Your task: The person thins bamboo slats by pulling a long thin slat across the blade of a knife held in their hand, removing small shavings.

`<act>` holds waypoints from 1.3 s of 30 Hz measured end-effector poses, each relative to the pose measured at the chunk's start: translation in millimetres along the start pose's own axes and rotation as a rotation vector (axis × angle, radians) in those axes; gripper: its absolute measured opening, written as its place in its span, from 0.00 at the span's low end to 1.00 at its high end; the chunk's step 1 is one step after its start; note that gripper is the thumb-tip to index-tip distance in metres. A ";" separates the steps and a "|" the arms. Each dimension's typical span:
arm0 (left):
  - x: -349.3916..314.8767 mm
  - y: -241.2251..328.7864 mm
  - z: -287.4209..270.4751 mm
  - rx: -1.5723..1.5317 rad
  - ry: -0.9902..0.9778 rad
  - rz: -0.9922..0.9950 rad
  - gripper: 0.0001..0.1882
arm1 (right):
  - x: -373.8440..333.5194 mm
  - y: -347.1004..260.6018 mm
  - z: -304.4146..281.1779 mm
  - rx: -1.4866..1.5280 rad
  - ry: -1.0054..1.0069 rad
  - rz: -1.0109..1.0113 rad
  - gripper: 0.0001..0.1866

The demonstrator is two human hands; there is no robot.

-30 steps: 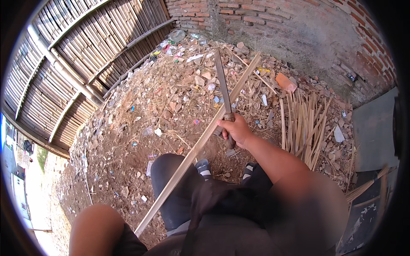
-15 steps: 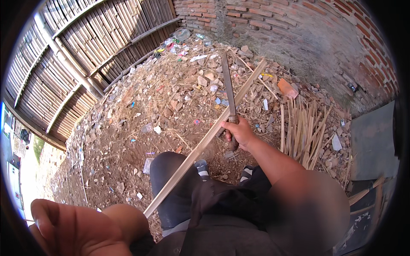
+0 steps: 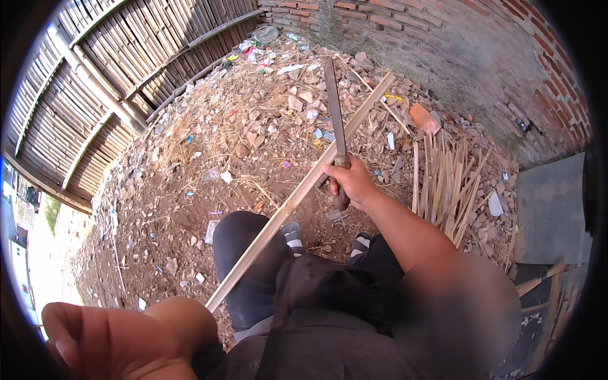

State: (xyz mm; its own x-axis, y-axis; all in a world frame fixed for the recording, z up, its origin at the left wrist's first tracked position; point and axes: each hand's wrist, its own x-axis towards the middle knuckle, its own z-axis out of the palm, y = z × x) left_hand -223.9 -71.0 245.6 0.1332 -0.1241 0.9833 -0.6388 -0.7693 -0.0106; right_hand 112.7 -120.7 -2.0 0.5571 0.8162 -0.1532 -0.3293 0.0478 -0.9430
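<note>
My right hand (image 3: 352, 183) is closed round the wooden handle (image 3: 342, 201) of a long, dark-bladed knife (image 3: 334, 104). The blade points away from me and crosses a long pale strip of split wood or bamboo (image 3: 278, 218). My right thumb lies against the strip beside the handle. From the far right the strip slants down over my left thigh, and its near end passes out of sight behind my left wrist. My left hand (image 3: 107, 342) is large and close at the lower left, fingers curled; whatever it may hold is hidden.
A pile of pale split strips (image 3: 446, 183) lies on the right, near an orange brick piece (image 3: 424, 119). Rubble and litter cover the ground (image 3: 164, 215). A bamboo fence (image 3: 152, 57) stands far left, a brick wall (image 3: 443, 50) behind, and a grey panel (image 3: 551, 212) at right.
The whole view has shifted slightly, so the ground and wall appear higher and a little further left. Both hands, the knife and the strip keep nearly the same pose.
</note>
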 end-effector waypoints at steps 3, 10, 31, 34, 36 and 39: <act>-30.8 -4.8 6.2 0.191 -0.121 -0.287 0.31 | 0.2 -2.5 6.1 -0.016 -0.034 -0.021 0.11; -189.0 -12.9 3.8 0.861 -0.828 -0.857 0.32 | -5.3 -7.9 6.2 -0.064 -0.072 -0.079 0.11; -213.6 -5.2 -21.7 0.640 -0.810 -1.433 0.19 | 13.3 -15.7 -47.8 -1.217 -0.176 -0.238 0.17; -221.6 -2.2 -19.7 0.704 -0.751 -1.366 0.20 | 6.3 -21.0 -42.8 -1.214 -0.042 -0.231 0.17; -223.3 0.4 -21.3 0.720 -0.741 -1.392 0.20 | -11.0 -33.7 -19.5 -1.287 -0.094 -0.174 0.17; -230.5 1.1 -23.6 0.711 -0.723 -1.408 0.21 | -27.7 -41.3 7.1 -1.540 -0.458 -0.339 0.17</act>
State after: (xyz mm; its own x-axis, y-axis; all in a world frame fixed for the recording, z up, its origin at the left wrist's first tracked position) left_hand -273.2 -28.5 23.2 0.6609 0.7495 0.0378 0.6597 -0.6043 0.4467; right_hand 105.5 -141.2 43.3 0.0902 0.9941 -0.0599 0.9331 -0.1054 -0.3438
